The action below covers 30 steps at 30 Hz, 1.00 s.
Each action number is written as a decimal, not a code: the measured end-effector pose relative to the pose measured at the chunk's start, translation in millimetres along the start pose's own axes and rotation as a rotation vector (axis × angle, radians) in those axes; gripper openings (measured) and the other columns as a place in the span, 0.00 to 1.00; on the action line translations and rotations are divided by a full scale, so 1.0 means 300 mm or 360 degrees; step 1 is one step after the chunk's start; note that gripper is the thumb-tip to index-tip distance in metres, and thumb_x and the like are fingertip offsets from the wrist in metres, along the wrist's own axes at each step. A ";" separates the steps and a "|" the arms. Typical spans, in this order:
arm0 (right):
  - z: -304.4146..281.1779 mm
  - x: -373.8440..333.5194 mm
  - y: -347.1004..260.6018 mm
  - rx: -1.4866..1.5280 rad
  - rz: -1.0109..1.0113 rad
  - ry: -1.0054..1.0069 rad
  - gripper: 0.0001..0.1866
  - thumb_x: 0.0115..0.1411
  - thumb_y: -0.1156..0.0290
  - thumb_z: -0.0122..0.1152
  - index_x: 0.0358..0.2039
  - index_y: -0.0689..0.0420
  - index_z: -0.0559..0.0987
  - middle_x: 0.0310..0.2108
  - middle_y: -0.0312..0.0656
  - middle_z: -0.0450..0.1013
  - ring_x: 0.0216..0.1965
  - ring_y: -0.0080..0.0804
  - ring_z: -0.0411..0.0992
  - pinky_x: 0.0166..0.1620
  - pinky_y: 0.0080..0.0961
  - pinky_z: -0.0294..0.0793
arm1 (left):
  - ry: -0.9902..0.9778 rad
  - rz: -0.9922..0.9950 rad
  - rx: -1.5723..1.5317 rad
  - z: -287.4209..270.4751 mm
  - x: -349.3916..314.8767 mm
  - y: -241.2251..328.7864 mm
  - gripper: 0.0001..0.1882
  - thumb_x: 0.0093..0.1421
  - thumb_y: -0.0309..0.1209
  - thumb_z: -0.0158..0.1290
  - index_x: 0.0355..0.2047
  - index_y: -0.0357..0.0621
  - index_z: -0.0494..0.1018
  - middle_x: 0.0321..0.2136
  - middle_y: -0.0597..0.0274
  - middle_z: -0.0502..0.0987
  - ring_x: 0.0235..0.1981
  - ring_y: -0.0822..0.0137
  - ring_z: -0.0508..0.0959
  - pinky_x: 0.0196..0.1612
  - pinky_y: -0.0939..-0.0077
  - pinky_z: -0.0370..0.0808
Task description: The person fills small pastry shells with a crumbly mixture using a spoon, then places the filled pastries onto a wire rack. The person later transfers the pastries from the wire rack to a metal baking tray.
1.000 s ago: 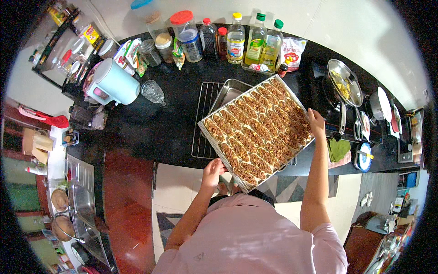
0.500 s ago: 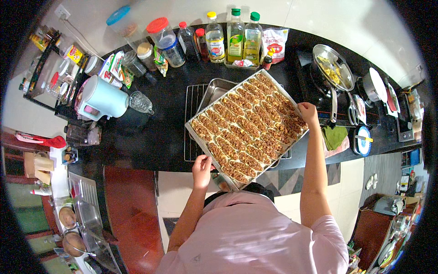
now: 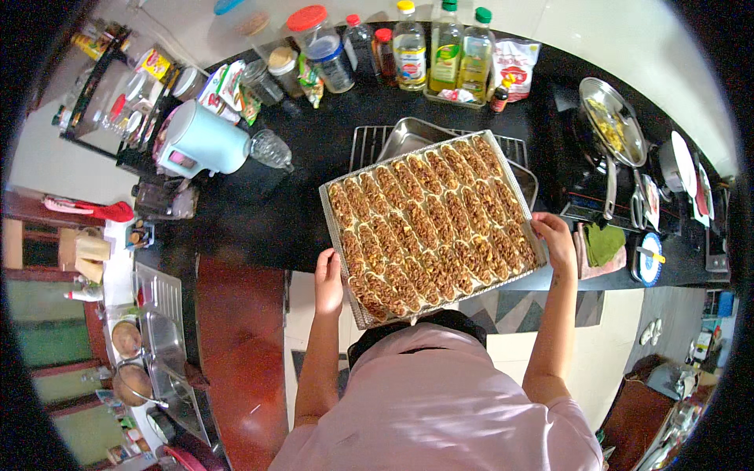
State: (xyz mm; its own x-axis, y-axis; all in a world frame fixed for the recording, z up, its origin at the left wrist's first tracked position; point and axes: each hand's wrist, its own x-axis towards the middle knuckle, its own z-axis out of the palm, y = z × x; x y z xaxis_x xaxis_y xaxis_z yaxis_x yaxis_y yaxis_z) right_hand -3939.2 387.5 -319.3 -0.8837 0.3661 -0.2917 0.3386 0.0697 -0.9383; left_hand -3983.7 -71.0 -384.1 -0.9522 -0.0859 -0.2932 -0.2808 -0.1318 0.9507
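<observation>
Between my two hands is a rectangular baking tray (image 3: 363, 317), tilted slightly in front of my body. Rows of oval pastry pieces topped with chopped brown nuts (image 3: 440, 220) cover it. My left hand (image 3: 329, 281) grips the tray's left edge, and my right hand (image 3: 556, 235) grips its right edge, the fingers partly hidden behind the rim. Behind and partly beneath it, a metal pan (image 3: 416, 135) sits on a wire rack (image 3: 367, 147) on the black counter.
Along the wall stand oil bottles (image 3: 445, 59) and jars (image 3: 330, 67). A light blue kettle (image 3: 206, 137) and a glass jug (image 3: 271, 149) are on the left. To the right, a frying pan (image 3: 613, 122) rests on the stove, near a green cloth (image 3: 603, 243). A sink (image 3: 159, 318) lies lower left.
The tray has turned clockwise to sit more level and come nearer my body. My left hand has moved up slightly, my right hand down and right. The whole view has shifted.
</observation>
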 end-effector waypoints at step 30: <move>0.096 0.131 0.184 0.0162 0.0484 -0.0094 0.09 0.55 0.75 0.58 0.36 0.65 0.77 0.30 0.40 0.75 0.32 0.24 0.71 0.38 0.20 0.70 | 0.0443 -0.0176 0.0424 0.132 0.017 0.124 0.17 0.66 0.40 0.42 0.48 0.42 0.66 0.40 0.62 0.70 0.37 0.68 0.73 0.39 0.71 0.71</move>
State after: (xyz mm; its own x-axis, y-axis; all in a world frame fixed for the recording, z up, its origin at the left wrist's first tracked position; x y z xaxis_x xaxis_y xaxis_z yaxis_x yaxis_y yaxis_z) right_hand -3964.4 379.1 -387.9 -0.7654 0.3012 -0.5688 0.5584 -0.1287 -0.8195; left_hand -4003.7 -37.3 -346.1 -0.8558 -0.3545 -0.3768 -0.4359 0.1021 0.8942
